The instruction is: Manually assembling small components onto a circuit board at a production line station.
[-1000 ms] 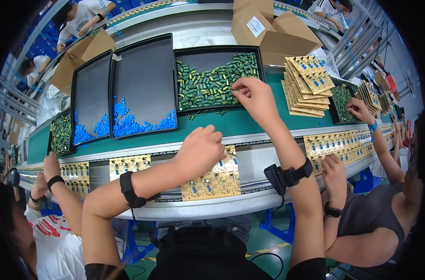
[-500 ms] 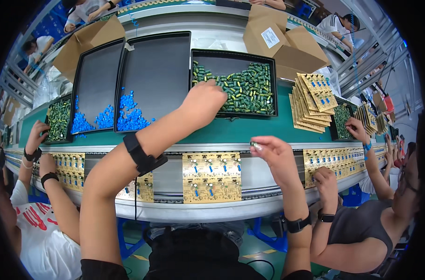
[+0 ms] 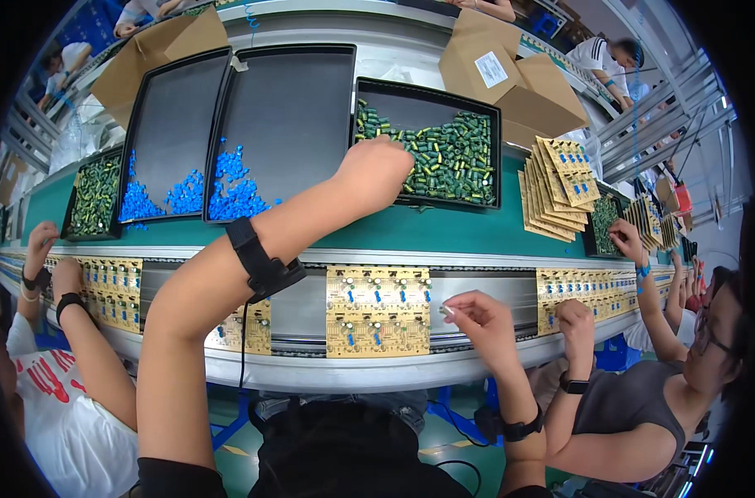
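From where I stand, the person's left hand [image 3: 382, 172] is reaching across the line, its fingers down among the green cylinders [image 3: 452, 158] in a black tray [image 3: 419, 106]. The hand's back hides its fingertips, so I can't tell whether that grip is spread or closed on anything. The right hand [image 3: 481, 328] is lower and nearer the body, its grip pinching a small part [image 3: 446, 311] between thumb and fingers, just to the right of a tan circuit board [image 3: 377, 311]. That board lies flat on the conveyor [image 3: 299, 324], dotted with blue, white and dark pieces. Another board [image 3: 257, 328] lies to its left, partly covered by the left forearm, which wears a black strap [image 3: 261, 270].

Beyond the conveyor, on the green desk [image 3: 460, 231], two bigger black trays sit left of the cylinders, with blue parts [image 3: 235, 199] gathered at their near ends. A leaning stack of boards [image 3: 556, 195] stands on the right, with an open cardboard box [image 3: 485, 62] behind. Co-workers sit close on both sides.
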`<state>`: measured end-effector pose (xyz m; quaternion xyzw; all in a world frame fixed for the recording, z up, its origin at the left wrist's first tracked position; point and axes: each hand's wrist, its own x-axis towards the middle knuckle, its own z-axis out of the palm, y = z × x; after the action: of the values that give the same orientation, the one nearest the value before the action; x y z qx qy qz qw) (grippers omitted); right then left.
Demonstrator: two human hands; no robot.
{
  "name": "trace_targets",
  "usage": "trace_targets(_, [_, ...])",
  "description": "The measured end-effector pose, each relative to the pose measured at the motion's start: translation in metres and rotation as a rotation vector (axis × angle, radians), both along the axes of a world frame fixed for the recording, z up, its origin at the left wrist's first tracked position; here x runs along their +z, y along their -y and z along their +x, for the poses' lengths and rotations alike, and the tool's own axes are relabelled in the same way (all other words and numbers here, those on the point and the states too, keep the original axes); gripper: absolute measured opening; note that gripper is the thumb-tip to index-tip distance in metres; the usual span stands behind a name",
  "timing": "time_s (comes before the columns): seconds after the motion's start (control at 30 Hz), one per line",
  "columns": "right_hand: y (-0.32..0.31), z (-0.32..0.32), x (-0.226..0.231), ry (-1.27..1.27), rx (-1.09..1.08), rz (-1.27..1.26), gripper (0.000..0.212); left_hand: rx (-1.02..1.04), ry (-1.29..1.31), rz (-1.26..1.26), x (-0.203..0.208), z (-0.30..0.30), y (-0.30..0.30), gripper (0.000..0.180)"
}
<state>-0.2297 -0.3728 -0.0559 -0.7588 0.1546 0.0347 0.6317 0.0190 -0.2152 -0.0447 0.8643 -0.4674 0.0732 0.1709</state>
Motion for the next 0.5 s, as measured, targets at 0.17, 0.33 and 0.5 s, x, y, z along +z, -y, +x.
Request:
trace_targets(0.17, [-0.012,-0.006,0.000,-0.041,0.085,-0.341,0.009,-0.002,0.037,-0.074,-0.003,-0.006,0.001,0.007])
trace_targets(0.33, [-0.017,-0.003,0.000,-0.049,0.085,-0.377,0.008,-0.009,0.028,-0.187,0.006,-0.015,-0.005,0.007])
trace_targets(0.5, [-0.018,-0.001,0.001,-0.005,0.103,-0.434,0.008,-0.071,0.076,-0.290,0.011,-0.023,-0.011,0.007])
